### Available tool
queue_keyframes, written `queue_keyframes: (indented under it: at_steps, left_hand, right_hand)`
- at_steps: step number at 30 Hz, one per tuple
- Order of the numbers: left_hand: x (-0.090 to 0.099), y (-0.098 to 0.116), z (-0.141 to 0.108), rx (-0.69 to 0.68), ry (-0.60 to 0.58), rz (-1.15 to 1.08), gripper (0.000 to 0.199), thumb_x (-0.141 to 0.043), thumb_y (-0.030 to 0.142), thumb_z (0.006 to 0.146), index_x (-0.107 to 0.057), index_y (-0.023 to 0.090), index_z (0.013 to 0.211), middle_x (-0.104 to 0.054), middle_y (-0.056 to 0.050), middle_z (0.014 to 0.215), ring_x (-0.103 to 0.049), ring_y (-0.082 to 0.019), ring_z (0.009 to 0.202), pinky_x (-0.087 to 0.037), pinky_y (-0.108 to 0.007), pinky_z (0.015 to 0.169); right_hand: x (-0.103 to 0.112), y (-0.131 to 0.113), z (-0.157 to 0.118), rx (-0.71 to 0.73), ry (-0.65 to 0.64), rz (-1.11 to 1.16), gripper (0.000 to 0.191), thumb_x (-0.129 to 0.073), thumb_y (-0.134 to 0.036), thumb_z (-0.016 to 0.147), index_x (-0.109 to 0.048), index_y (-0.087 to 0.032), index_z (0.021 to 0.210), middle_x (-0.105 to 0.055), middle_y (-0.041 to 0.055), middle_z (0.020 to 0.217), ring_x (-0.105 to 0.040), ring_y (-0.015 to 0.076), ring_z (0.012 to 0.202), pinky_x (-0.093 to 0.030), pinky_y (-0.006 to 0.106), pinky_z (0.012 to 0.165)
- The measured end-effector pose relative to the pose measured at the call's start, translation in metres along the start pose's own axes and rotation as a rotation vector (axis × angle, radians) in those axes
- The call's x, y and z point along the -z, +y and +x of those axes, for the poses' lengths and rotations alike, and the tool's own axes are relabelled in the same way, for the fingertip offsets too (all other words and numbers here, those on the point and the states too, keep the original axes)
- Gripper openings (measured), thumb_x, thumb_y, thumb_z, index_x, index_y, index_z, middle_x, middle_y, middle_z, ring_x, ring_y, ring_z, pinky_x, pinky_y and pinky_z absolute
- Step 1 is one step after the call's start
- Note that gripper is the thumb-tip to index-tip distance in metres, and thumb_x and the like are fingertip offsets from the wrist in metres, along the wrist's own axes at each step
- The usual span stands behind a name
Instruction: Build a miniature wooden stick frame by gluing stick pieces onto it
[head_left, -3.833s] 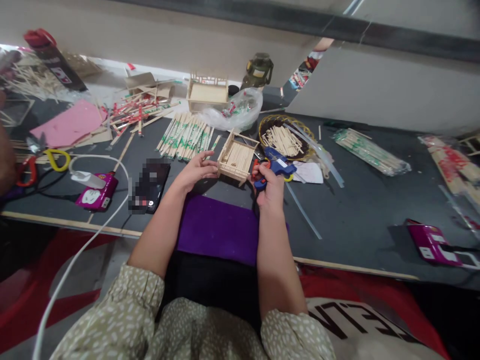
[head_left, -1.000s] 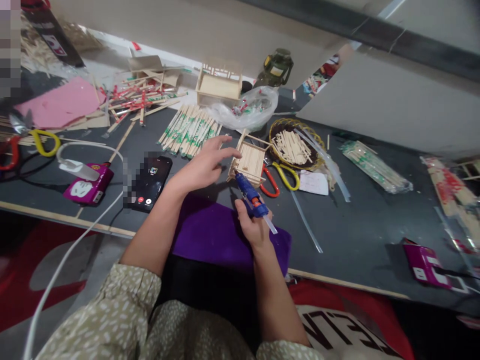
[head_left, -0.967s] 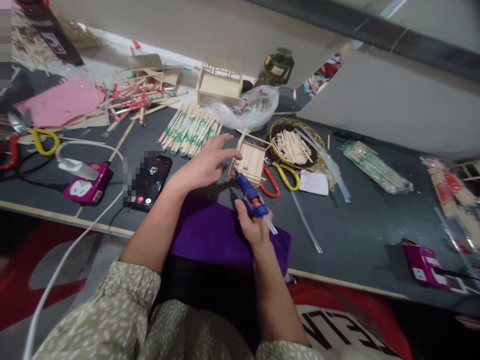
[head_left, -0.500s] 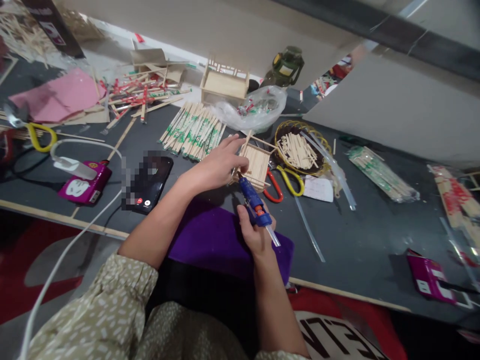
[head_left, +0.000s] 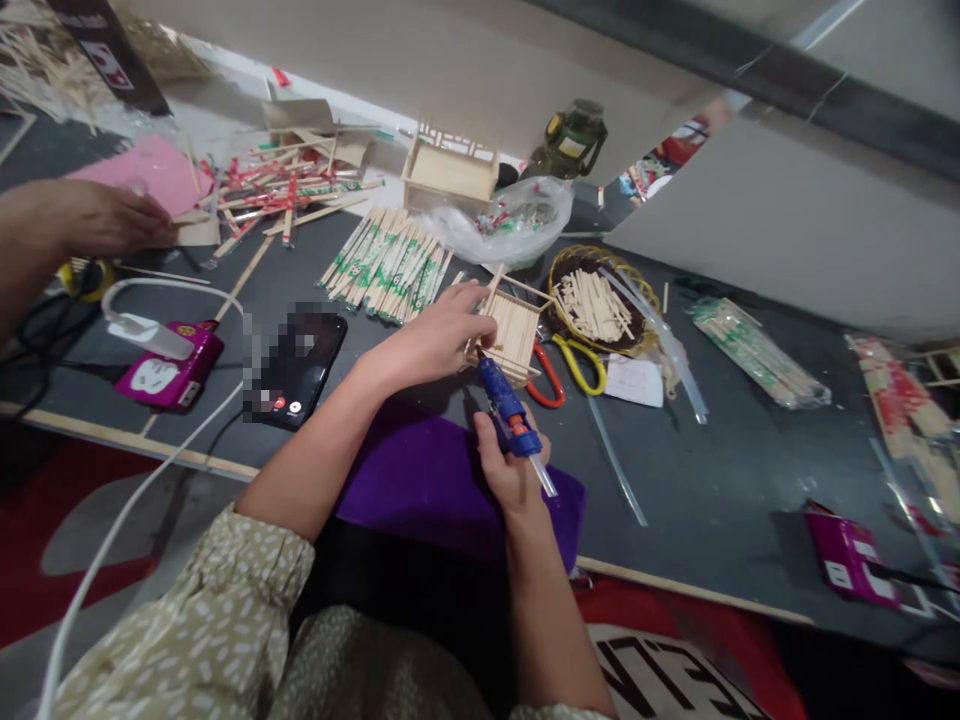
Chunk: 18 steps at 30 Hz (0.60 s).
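Observation:
My left hand (head_left: 444, 338) is closed on the left side of a small model built from wooden sticks (head_left: 513, 326), which has a flat slatted panel and thin rails. In my right hand (head_left: 513, 482) is a blue hot glue gun (head_left: 502, 392), its nozzle pointing up and left at the model's near left corner, close to my left fingers. A clear glue stick (head_left: 547, 477) juts from the gun's back end. Whether the nozzle touches the wood is hidden by my fingers. Under my forearms lies a purple cloth (head_left: 420, 465).
Scissors (head_left: 577, 365) and a basket of cut sticks (head_left: 596, 305) stand right of the model. Wrapped chopsticks (head_left: 386, 262) lie behind my left hand, a phone (head_left: 311, 365) to the left. Another person's hand (head_left: 112, 218) reaches in near a purple power socket (head_left: 176, 365).
Another person's hand has come in from the left, over the yellow-handled scissors and beside the pink sheet. My own hands, the glue gun and the model have barely moved.

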<state>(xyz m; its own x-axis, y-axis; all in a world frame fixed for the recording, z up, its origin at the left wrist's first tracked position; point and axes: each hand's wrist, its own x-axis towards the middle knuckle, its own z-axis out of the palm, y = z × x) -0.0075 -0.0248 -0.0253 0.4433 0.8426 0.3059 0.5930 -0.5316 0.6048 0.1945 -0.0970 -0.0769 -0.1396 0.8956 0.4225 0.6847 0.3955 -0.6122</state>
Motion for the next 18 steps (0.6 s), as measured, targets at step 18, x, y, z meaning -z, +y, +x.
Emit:
queue_keyframes:
  at_steps: [18]
  left_hand:
    - [0.0003,0.0032,-0.0007,0.007,-0.001,-0.021,0.024,-0.051,-0.001,0.083,-0.066,0.017,0.091,-0.050,-0.013,0.148,-0.035,-0.035,0.150,-0.035,-0.061,0.120]
  right_hand:
    - [0.0016,-0.0079,0.0028,0.021,0.013,-0.029,0.035,-0.053,-0.056,0.093,-0.051,-0.026,0.075,-0.056,-0.0023,0.053,-0.059,0.0172,0.047,-0.046,0.027,0.049]
